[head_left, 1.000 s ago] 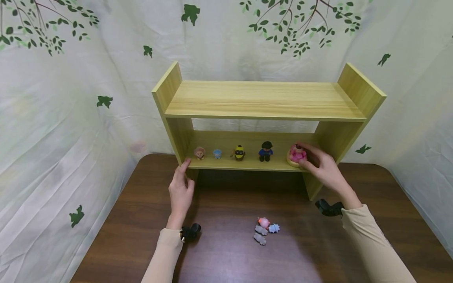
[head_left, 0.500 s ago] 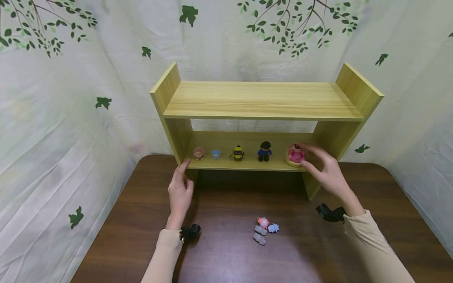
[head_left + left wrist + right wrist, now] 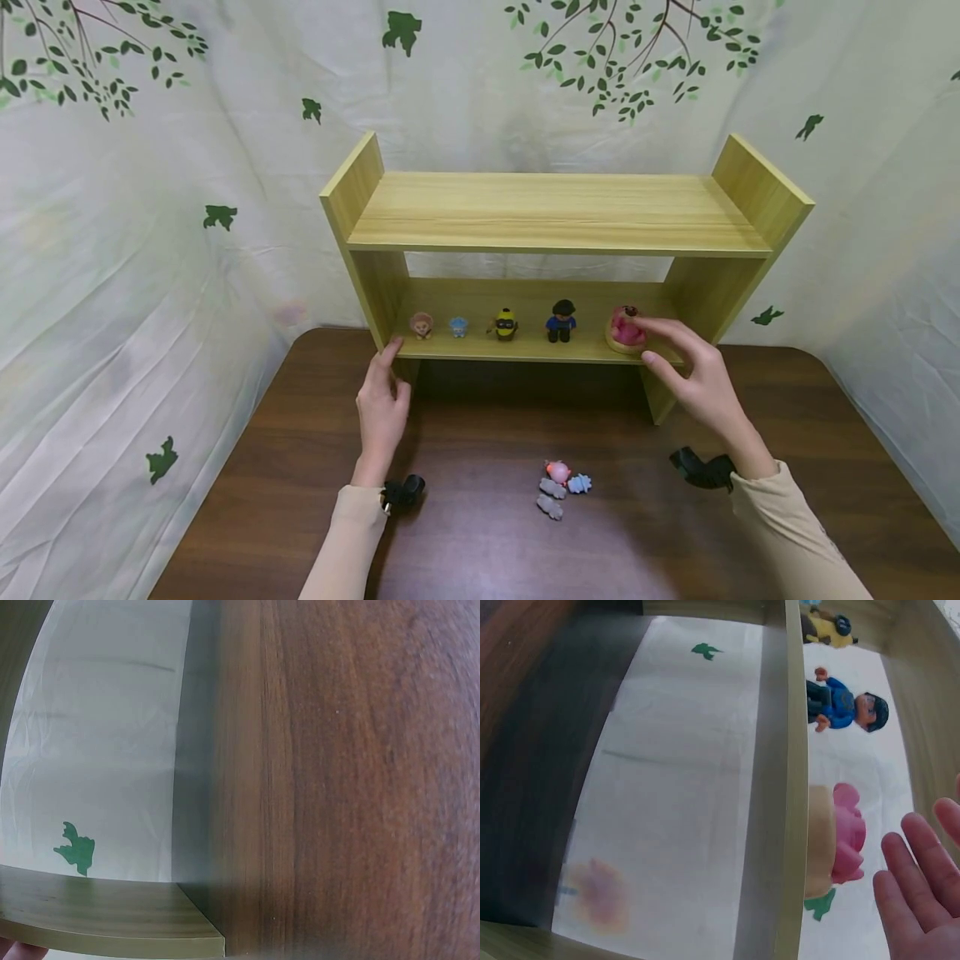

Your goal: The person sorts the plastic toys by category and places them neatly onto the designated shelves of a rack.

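Observation:
A pink toy bear figure on a round tan base (image 3: 624, 335) stands at the right end of the middle shelf (image 3: 525, 358). My right hand (image 3: 693, 371) is beside it with fingers apart and slightly bent; the right wrist view shows a gap between the fingers (image 3: 922, 877) and the pink figure (image 3: 847, 836). Left of it in a row stand a blue-shirted toy man (image 3: 561, 323), a yellow figure with dark goggles (image 3: 506, 325), a small light-blue figure (image 3: 458, 327) and a brownish-pink figure (image 3: 422, 326). My left hand (image 3: 381, 412) touches the shelf unit's left front corner, index finger extended.
The wooden shelf unit (image 3: 562, 208) has a bare upper board between raised side panels. On the brown table (image 3: 465, 542) in front lie a pink figure (image 3: 558, 472), a light-blue piece (image 3: 579, 483) and two grey pieces (image 3: 551, 497). A leaf-printed cloth (image 3: 480, 83) hangs behind.
My right hand has let go of the pink bear figure and drawn slightly back, down and to the right. The figure stays on the shelf, and the left hand has not moved.

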Demonstrator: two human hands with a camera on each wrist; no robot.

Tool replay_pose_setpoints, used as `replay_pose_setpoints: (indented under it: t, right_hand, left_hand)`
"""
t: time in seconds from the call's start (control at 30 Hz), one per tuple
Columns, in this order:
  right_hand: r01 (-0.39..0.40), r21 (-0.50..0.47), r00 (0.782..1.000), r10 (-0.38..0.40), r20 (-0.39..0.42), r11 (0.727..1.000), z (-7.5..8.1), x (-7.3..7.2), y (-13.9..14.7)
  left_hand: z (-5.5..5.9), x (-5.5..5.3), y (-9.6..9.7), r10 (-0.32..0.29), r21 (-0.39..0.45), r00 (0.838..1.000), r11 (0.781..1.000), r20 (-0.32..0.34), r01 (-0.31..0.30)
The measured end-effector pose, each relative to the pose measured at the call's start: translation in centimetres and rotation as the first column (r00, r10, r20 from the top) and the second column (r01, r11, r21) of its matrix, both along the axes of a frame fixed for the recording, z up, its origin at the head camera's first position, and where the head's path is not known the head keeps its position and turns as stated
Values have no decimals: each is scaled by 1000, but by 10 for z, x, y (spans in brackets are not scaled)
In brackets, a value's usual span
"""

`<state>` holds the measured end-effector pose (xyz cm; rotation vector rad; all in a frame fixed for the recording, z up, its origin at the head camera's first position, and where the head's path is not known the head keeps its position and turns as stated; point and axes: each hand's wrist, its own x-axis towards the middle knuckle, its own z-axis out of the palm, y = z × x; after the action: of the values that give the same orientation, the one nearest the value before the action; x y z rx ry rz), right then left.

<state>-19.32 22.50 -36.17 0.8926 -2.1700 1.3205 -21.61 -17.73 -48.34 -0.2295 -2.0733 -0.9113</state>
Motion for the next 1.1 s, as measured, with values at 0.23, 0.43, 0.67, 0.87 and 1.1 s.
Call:
replay_pose_setpoints:
  t: [0.23,0.43,0.67,0.87,1.1]
  right_hand:
    - [-36,-18,998,36,43,999,-14,4,-2]
    - [-81,-10,995,82,59,997,-25,8,-8]
    - [-117,20,989,115,98,993,-48,13,-14]
    - [-145,25,976,138,171,989,-58,21,-24]
    - [-188,72,949,162,269,980,-57,37,-39]
  left_hand:
    - [1,1,0,3,0,1000,1000,1,-3]
    - [1,1,0,-1,4,1000,1000,18,1]
    - [2,2,-1,0,5,999,1000,35,0]
    - [1,2,-1,-2,6,1000,1000,27,2]
    - [1,1,1,-5,2,1000,1000,-7,5]
